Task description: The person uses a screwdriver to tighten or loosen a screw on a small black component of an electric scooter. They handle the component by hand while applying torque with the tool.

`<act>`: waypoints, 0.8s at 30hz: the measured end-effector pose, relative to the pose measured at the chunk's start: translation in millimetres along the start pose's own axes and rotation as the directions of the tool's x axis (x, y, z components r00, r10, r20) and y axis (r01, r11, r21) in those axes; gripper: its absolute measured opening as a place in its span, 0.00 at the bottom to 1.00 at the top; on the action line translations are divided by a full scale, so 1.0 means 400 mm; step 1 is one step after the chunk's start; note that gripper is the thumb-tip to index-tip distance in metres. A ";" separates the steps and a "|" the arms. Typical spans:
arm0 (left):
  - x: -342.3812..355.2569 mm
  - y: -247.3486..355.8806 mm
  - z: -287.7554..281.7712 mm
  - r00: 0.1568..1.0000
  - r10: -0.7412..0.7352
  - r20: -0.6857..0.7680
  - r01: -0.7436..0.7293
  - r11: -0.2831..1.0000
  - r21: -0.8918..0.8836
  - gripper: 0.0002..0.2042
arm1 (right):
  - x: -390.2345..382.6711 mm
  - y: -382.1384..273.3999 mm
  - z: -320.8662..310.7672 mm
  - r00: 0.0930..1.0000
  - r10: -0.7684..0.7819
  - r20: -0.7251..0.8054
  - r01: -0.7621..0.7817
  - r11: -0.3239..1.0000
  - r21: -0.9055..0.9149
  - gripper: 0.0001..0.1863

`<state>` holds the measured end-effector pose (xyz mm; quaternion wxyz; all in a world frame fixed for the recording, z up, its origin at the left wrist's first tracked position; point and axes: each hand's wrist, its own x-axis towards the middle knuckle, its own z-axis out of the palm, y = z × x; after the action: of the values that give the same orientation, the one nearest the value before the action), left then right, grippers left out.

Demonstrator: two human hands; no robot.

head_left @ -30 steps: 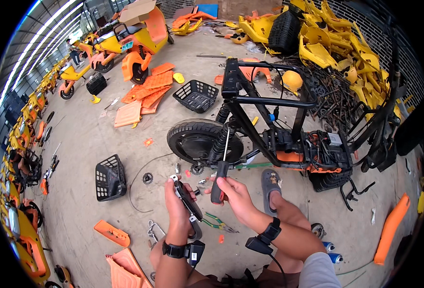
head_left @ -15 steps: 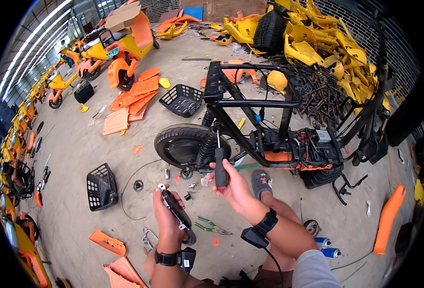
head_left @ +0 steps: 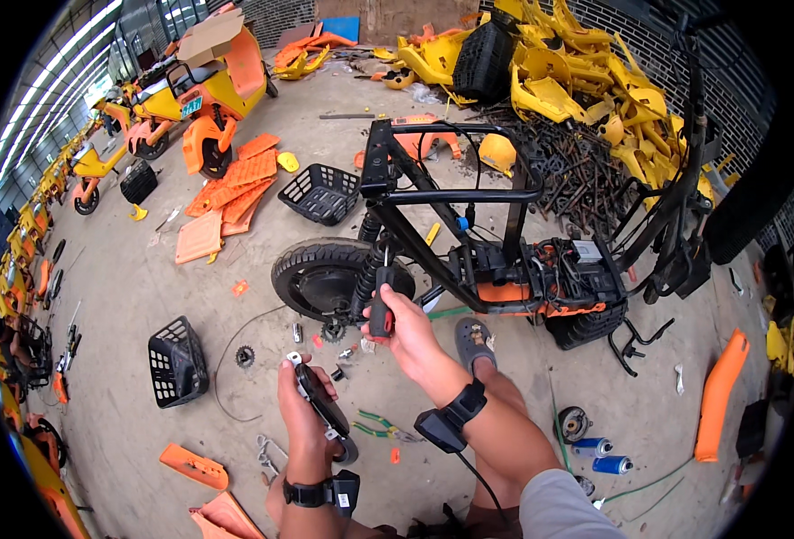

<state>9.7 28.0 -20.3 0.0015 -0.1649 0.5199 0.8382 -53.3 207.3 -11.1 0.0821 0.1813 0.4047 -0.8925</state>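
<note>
My right hand (head_left: 408, 334) grips a screwdriver (head_left: 381, 301) with a black handle, its shaft pointing up toward the rear wheel (head_left: 325, 280) of a stripped black scooter frame (head_left: 469, 202). My left hand (head_left: 302, 418) holds a black wrench-like tool (head_left: 323, 406) lower down, close to my body. The screwdriver tip sits near the wheel's shock and hub. A black band is on each wrist.
Small metal parts, a sprocket (head_left: 245, 357) and green-handled pliers (head_left: 381, 424) lie on the concrete floor by my hands. A black basket (head_left: 177, 362) is at left, another (head_left: 323, 193) behind the wheel. Orange panels (head_left: 235, 180), yellow plastic shells (head_left: 558, 63) and scooters (head_left: 190, 99) surround the area.
My right hand with the screwdriver has moved closer to the rear wheel. The view has shifted toward the frame. My left hand still holds the black tool.
</note>
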 end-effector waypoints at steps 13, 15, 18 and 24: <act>-0.010 0.018 -0.016 1.000 -0.020 0.014 0.021 0.998 -0.054 0.22 | 0.025 0.010 0.002 0.996 -0.037 0.084 0.026 0.991 0.129 0.19; -0.011 0.021 -0.021 1.000 -0.022 0.014 0.022 0.998 -0.064 0.22 | 0.024 0.013 0.004 0.995 -0.042 0.091 0.032 0.993 0.114 0.19; -0.010 0.023 -0.023 1.000 -0.021 -0.006 0.020 0.998 -0.059 0.23 | 0.026 0.013 0.005 0.994 -0.057 0.096 0.051 0.997 0.064 0.19; 0.000 0.026 -0.036 0.999 -0.024 0.032 0.026 0.998 -0.060 0.24 | 0.029 0.007 0.000 0.992 -0.092 0.087 0.097 0.994 -0.048 0.18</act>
<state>12.0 10.6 -17.3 0.0153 -0.1581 0.4923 0.8558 -63.3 205.3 -17.7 0.0617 0.1217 0.4322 -0.8914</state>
